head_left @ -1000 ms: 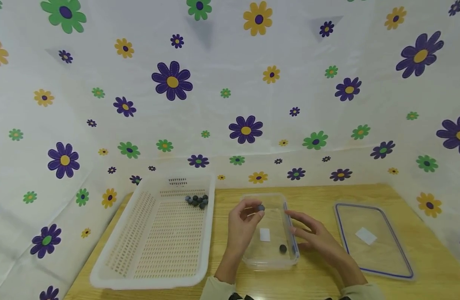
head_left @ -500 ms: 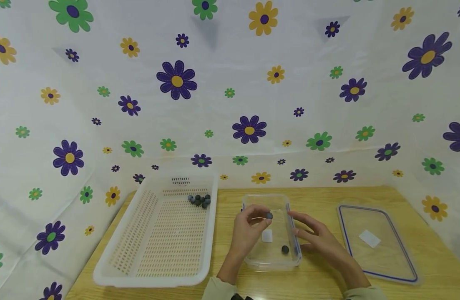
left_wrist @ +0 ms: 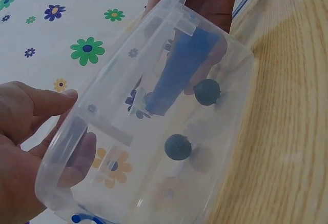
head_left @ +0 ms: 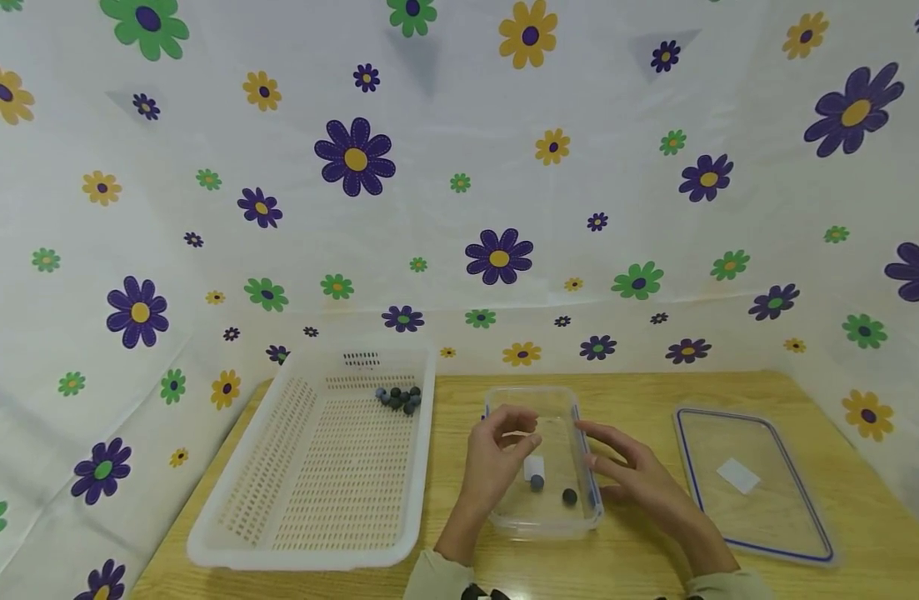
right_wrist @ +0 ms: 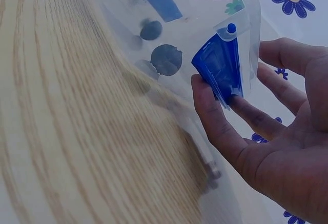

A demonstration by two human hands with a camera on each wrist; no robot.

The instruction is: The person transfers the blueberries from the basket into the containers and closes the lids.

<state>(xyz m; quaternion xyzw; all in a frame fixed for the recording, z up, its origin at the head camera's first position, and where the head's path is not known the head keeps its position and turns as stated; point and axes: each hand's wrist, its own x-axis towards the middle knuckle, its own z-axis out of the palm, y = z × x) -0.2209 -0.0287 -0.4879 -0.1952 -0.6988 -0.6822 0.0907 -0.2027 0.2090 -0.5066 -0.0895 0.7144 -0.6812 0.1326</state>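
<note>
Two blueberries lie on the floor of the clear plastic food container [head_left: 545,527]. A bluish one [head_left: 537,482] is by the white label, and a darker one [head_left: 570,497] sits nearer the right wall. My left hand [head_left: 496,450] hovers over the container's left side, thumb and fingertips apart with nothing between them. Against the right wall rest the fingers of my right hand [head_left: 639,479]. In the right wrist view its thumb and a finger touch the hanging blue side latch [right_wrist: 223,67], without wrapping round the container.
A white perforated basket [head_left: 309,560] stands on the left, with several blueberries [head_left: 396,400] clustered in its far right corner. On the right, a clear lid with a blue seal [head_left: 759,508] lies flat on the wooden table [head_left: 639,567]. A flower-patterned sheet [head_left: 429,217] hangs behind.
The blueberry between my left thumb and fingers has dropped onto the container floor, after the hand shifted slightly right and down. My right hand stays at the container's side.
</note>
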